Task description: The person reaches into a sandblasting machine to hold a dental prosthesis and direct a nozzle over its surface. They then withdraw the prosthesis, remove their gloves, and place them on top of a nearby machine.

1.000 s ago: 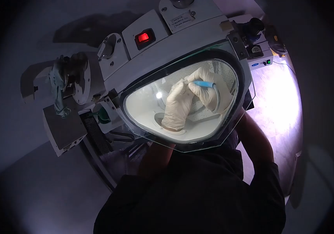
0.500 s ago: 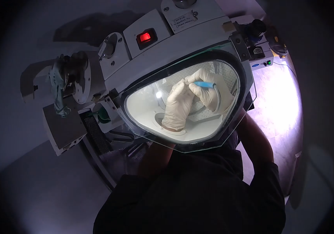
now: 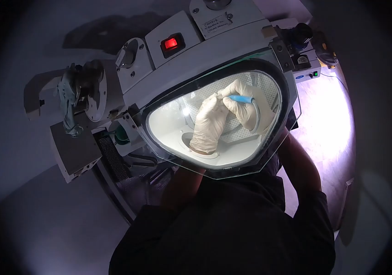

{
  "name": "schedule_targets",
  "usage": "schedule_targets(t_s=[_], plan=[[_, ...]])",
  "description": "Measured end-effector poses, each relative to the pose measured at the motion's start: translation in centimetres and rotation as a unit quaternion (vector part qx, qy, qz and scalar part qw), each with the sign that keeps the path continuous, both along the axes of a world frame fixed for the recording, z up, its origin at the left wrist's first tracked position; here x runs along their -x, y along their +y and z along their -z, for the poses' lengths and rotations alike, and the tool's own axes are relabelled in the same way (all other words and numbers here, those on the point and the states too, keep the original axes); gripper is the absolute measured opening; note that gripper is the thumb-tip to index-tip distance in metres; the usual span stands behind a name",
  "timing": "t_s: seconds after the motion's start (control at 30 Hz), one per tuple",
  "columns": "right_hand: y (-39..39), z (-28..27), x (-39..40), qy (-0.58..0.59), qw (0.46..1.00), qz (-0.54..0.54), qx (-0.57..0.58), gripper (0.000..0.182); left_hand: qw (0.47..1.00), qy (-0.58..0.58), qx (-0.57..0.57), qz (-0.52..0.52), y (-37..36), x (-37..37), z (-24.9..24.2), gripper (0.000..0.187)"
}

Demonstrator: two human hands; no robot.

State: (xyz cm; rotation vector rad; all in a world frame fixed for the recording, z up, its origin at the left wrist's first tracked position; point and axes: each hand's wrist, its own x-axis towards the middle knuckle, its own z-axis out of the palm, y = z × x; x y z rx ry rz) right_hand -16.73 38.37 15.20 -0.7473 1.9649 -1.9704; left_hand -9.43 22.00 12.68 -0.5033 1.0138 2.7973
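Both of my hands are gloved in white and seen through the window [image 3: 159, 128] of a lit blasting cabinet. My right hand [image 3: 244, 112] grips a blue pen-shaped blasting handpiece [image 3: 240, 98], its tip pointing left toward the other hand. From the handpiece's rear end, a grey-blue hose [image 3: 257, 117] curves down past the right wrist. My left hand [image 3: 209, 121] comes up through a round arm opening, fingers closed and fingertips meeting those of the right. Whatever sits between the left fingertips is too small or hidden to make out. Beneath the hands is a perforated grate [image 3: 237, 134].
On the cabinet's top, a red switch [image 3: 171, 44] glows. A green-grey cloth or glove [image 3: 70, 103] hangs at the left, near a green scoop-like item [image 3: 122, 134]. To the right stand a small box with a green light [image 3: 308, 73] and a brightly lit surface [image 3: 326, 119].
Very little differs. Both hands hold nearly the same pose, with the handpiece shifted only slightly.
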Motion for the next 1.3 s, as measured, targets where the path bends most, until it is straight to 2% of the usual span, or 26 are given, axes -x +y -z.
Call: schedule_targets(t_s=[0.07, 0.17, 0.27, 0.57, 0.67, 0.77, 0.8, 0.93, 1.17, 1.3], plan=[[0.1, -0.1, 0.1, 0.000, 1.000, -0.002, -0.007, 0.011, 1.000, 0.002, -0.007, -0.001, 0.2, 0.1, -0.2, 0.057], [0.2, -0.3, 0.0, -0.017, 1.000, -0.013, -0.019, 0.011, 0.999, -0.020, -0.020, -0.017, 0.3, 0.3, -0.2, 0.036], [0.1, 0.0, -0.2, -0.011, 1.000, 0.000, -0.009, 0.011, 1.000, 0.001, -0.017, 0.014, 0.3, 0.3, -1.0, 0.056], [0.3, -0.2, 0.0, -0.022, 0.999, -0.005, -0.025, 0.010, 0.999, -0.009, -0.041, -0.002, 0.4, 0.1, -1.2, 0.054], [0.2, -0.9, 0.0, -0.032, 0.999, -0.006, -0.006, 0.010, 0.998, -0.048, 0.006, -0.052, 0.9, 0.1, -1.1, 0.039], [0.2, -2.3, 0.1, -0.045, 0.999, -0.005, 0.002, 0.010, 0.999, -0.029, -0.035, -0.009, 0.9, 0.6, -2.3, 0.036], [0.2, -2.1, 0.1, -0.035, 0.999, -0.002, 0.005, 0.010, 0.998, -0.040, -0.022, -0.044, 0.9, 0.6, -1.5, 0.035], [0.1, -2.0, 0.1, -0.019, 1.000, 0.004, 0.012, 0.011, 0.998, -0.043, -0.024, -0.028, 0.7, 0.4, -1.3, 0.032], [0.1, -0.6, 0.1, -0.009, 1.000, -0.002, 0.019, 0.010, 0.997, -0.052, -0.024, -0.044, 0.3, 0.1, 0.1, 0.033], [0.3, -2.1, 0.1, -0.013, 1.000, -0.002, 0.000, 0.010, 0.999, -0.040, -0.025, -0.018, 0.6, 0.5, -1.4, 0.034]])
